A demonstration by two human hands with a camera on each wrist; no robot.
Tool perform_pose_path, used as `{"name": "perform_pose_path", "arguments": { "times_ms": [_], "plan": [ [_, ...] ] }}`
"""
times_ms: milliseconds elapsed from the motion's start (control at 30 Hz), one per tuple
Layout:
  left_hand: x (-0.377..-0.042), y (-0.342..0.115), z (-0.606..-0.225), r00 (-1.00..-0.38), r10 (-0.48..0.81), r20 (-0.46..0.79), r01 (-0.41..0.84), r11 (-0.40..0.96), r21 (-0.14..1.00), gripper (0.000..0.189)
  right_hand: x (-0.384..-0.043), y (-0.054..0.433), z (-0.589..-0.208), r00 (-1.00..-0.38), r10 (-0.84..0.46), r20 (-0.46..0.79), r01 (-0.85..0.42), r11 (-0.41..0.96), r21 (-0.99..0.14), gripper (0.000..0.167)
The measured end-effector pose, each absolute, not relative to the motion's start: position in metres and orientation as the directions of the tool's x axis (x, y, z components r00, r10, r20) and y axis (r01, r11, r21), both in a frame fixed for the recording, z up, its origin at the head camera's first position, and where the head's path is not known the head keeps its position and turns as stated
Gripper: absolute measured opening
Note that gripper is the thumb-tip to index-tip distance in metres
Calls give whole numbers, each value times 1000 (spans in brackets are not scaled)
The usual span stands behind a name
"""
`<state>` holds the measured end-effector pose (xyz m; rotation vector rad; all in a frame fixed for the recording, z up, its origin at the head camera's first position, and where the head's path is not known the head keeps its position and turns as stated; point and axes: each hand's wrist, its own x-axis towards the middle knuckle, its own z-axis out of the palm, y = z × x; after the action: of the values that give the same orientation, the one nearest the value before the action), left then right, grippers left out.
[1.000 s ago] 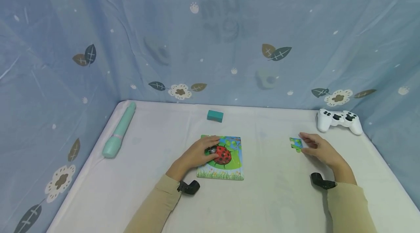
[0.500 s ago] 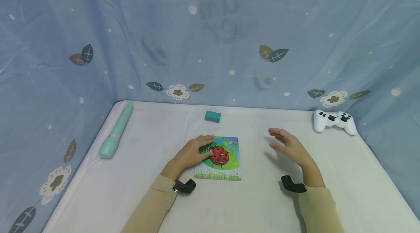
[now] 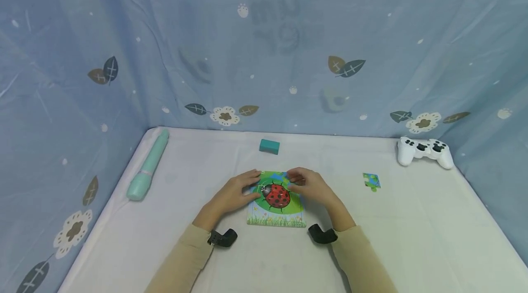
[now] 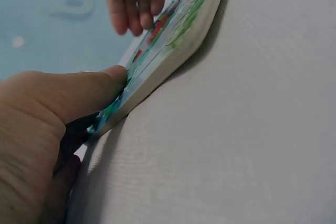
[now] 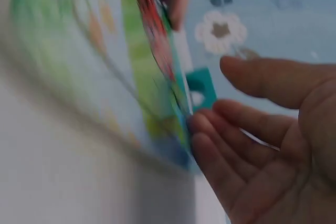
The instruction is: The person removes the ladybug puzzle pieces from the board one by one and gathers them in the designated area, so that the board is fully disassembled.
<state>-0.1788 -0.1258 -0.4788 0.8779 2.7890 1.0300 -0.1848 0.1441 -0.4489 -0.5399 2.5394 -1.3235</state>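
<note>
A ladybug jigsaw puzzle lies flat on the white table, with grass and flowers along its near side. My left hand is at its left side; in the left wrist view the thumb reaches over the board's edge. Over the upper right corner is my right hand, thumb and fingers apart and nothing between them. The right wrist view, partly blurred, has its fingertips right at the puzzle's edge. Away to the right, a loose puzzle piece in blue and green lies by itself.
Behind the puzzle is a small teal block. A white game controller sits at the back right corner, and a long mint-green wand-shaped object along the left edge. Blue patterned cloth hangs behind the table.
My right hand has travelled left from beside the loose piece to the puzzle, leaving the piece where it was. My left hand has slid slightly left, uncovering more of the ladybug.
</note>
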Motion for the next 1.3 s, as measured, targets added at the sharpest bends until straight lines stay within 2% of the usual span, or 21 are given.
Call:
{"name": "perform_pose_path", "arguments": {
  "times_ms": [233, 400, 667, 933, 1300],
  "plan": [
    [-180, -127, -484, -831, 529, 169, 508, 602, 616, 55, -178, 123, -459, -949, -315, 28, -229, 622, -749, 35],
    [-181, -126, -483, -833, 527, 168, 506, 602, 618, 55, -176, 119, -464, -955, -290, 60, -244, 654, -716, 40],
    [-181, -126, -483, -842, 521, 142, 484, 610, 627, 56, -178, 118, -467, -953, -303, 34, -234, 654, -720, 53],
    [-181, -128, -482, -838, 523, 153, 495, 611, 618, 55, -180, 116, -469, -951, -308, 12, -218, 645, -732, 49],
    [-181, -127, -481, -838, 525, 147, 493, 614, 617, 56, -179, 116, -466, -951, -308, 42, -229, 604, -763, 45]
  ]
}}
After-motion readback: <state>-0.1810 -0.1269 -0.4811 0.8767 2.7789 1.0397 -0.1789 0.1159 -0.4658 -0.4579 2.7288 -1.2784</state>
